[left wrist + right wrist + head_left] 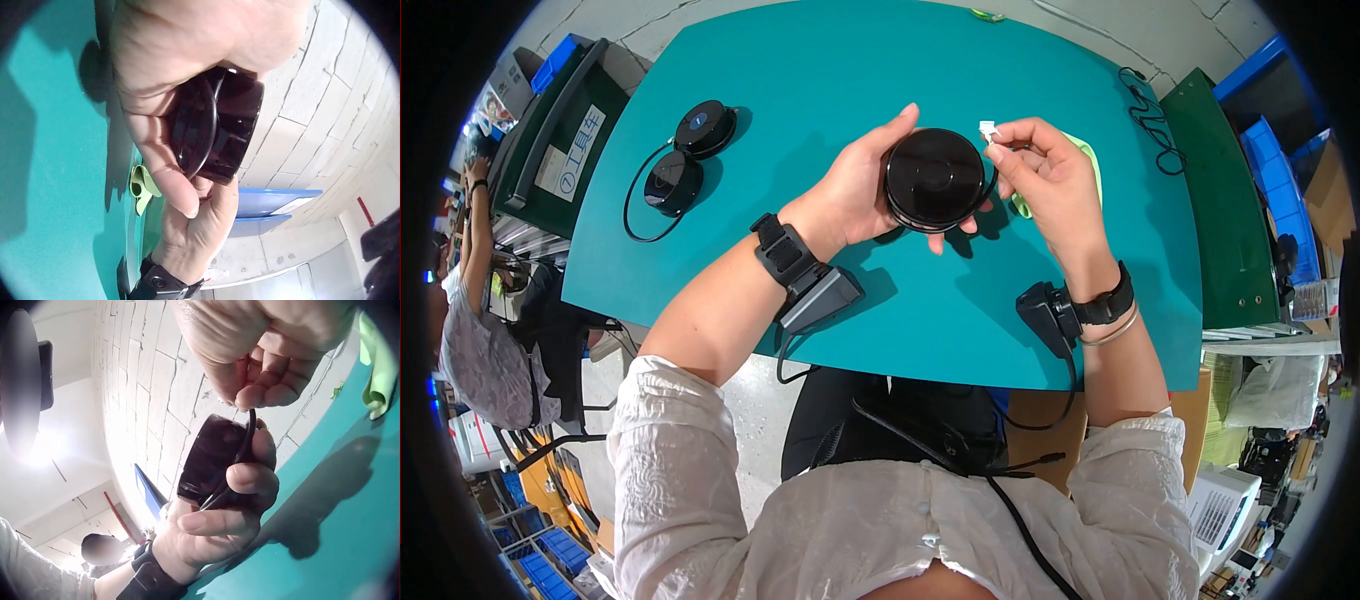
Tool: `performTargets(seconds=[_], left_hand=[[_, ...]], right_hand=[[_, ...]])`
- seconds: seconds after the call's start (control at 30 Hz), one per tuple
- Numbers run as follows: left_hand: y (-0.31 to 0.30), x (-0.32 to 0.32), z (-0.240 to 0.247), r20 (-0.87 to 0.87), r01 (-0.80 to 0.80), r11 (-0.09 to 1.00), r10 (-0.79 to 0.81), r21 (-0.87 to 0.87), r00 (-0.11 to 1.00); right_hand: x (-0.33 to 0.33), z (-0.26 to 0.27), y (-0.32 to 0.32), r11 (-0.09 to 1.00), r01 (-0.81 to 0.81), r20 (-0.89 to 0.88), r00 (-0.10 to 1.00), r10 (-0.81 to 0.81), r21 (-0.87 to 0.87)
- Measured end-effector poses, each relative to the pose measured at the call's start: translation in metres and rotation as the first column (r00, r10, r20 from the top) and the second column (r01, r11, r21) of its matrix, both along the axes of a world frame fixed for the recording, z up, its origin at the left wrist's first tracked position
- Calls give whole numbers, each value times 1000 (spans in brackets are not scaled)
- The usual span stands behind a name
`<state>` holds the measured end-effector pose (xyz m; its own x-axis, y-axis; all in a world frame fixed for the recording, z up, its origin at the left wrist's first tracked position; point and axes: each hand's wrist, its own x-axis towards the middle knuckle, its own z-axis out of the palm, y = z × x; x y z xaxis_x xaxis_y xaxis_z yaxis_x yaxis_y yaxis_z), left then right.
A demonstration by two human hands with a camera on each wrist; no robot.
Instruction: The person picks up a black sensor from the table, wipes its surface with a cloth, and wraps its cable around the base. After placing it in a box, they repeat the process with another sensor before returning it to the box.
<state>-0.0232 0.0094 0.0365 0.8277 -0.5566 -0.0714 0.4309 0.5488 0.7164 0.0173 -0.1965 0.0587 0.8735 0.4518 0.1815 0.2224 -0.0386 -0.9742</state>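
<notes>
My left hand (pixel 855 185) holds a glossy black round puck-like device (pixel 935 178) above the teal table, its dark top face turned up. In the left wrist view the fingers curl beneath the device and a black cable (pixel 212 125) loops against its side. Close by on the right, my right hand (pixel 1055 180) pinches the free end of that cable between thumb and forefinger. A small white connector plug (pixel 987 130) sticks out past the fingertips. The right wrist view shows the cable running from those fingertips down along the device.
Two similar black round devices (pixel 673 180) lie at the table's left, with a cable (pixel 630 200) curving beside them. A light green item (pixel 1090 150) lies beyond the right hand. A thin black cable (pixel 1150 120) rests at the right edge. Green cabinets (pixel 1235 220) flank the table (pixel 800 60).
</notes>
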Motion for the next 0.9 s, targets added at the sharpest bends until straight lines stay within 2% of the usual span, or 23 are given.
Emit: performTargets(seconds=[0.33, 0.43, 0.6, 0.9], left_hand=[[0, 0, 0, 11, -5, 1000, 5, 9, 1000], [-2, 0, 1, -14, -35, 996, 36, 78, 999], [-1, 1, 0, -13, -54, 997, 54, 55, 998], [0, 3, -2, -33, -91, 996, 90, -12, 995]], right_hand=[[-4, 4, 1, 999, 10, 45, 999, -8, -40], [-6, 5, 1, 999, 15, 114, 993, -9, -51], [-7, 5, 1, 999, 25, 374, 927, -6, -48], [-11, 8, 2, 999, -47, 403, 914, 39, 11]])
